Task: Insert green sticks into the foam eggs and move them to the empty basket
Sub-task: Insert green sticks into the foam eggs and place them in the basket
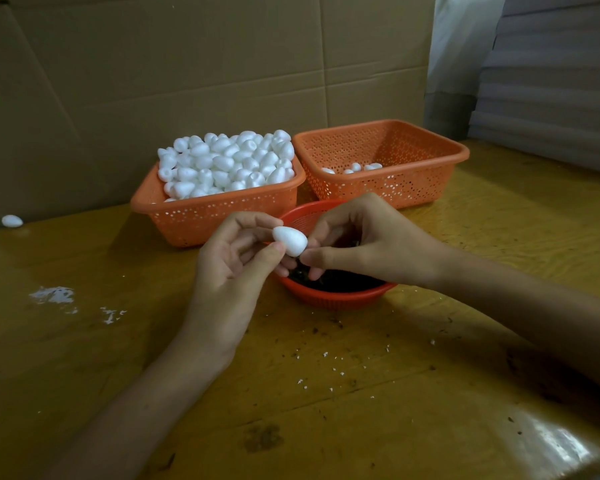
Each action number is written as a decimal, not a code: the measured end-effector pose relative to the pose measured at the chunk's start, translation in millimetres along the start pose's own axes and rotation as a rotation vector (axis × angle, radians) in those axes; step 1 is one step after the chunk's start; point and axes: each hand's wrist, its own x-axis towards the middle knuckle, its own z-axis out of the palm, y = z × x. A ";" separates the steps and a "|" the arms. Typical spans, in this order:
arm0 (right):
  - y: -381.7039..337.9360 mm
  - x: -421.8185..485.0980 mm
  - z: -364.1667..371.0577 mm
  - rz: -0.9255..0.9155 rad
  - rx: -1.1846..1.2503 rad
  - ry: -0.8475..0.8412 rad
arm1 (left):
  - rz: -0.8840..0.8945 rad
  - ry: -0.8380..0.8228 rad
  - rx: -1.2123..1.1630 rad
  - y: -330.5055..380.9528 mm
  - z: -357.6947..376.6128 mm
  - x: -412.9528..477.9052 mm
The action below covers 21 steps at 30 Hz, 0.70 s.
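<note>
Over the mesh bowl [329, 299], left hand [232, 261] pinches a smooth foam egg [290, 240].

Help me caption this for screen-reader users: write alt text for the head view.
A left hand holds a white foam egg above a round red basket while the right hand pinches its narrow end. Behind, an egg-filled orange basket sits beside a nearly empty orange basket.

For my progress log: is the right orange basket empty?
No, a few foam eggs lie on the bottom of the right orange basket.
</note>
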 end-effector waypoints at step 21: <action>0.4 1.4 -1.5 -0.019 -0.035 0.025 | -0.012 -0.005 -0.067 1.8 -0.6 -0.8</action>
